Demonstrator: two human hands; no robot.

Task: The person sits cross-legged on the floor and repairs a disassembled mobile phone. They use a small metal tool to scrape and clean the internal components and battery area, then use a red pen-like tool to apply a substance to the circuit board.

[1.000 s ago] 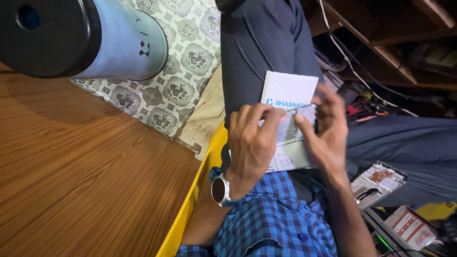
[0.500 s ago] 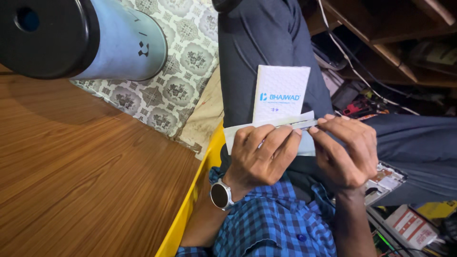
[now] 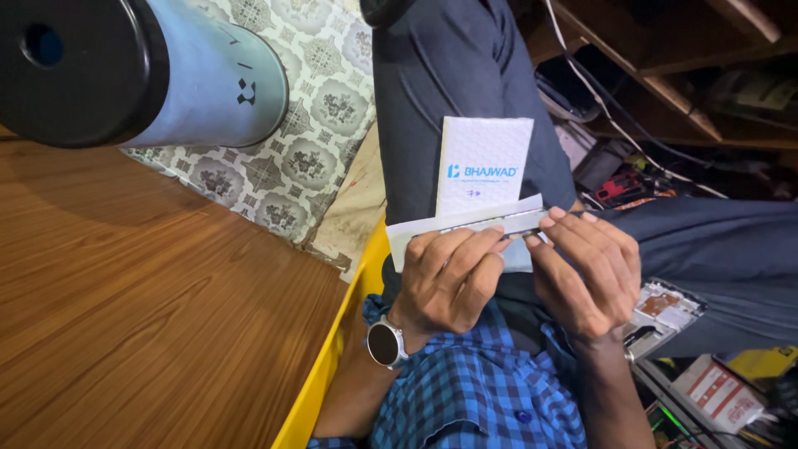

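Wood-grain desk (image 3: 125,316) fills the lower left, its near side trimmed by a yellow edge (image 3: 332,366) that runs diagonally toward the person's lap. At the upper left a pale blue cylinder (image 3: 199,75) with a black end lies over the desk's far edge, and beyond it a patterned cloth (image 3: 316,125) covers the space up to the grey trouser leg (image 3: 449,83).

Both hands meet over the lap, just right of the yellow edge. The left hand (image 3: 449,278), a round watch (image 3: 384,342) on its wrist, is curled with fingers closed around the lower part of a white pouch (image 3: 465,224); a long, thin silver part (image 3: 490,223) lies along the pouch's folded edge. The right hand (image 3: 586,274) is also curled, its fingertips pinching the right end of that strip, though whether it grips the pouch as well is hard to tell. A white padded envelope (image 3: 484,162) stands upright just behind the pouch, against the leg.

Right of the hands room is tight: a phone frame (image 3: 665,312) rests on the other leg, with cables and small boxes (image 3: 719,391) crowding the floor below wooden shelves (image 3: 665,66).
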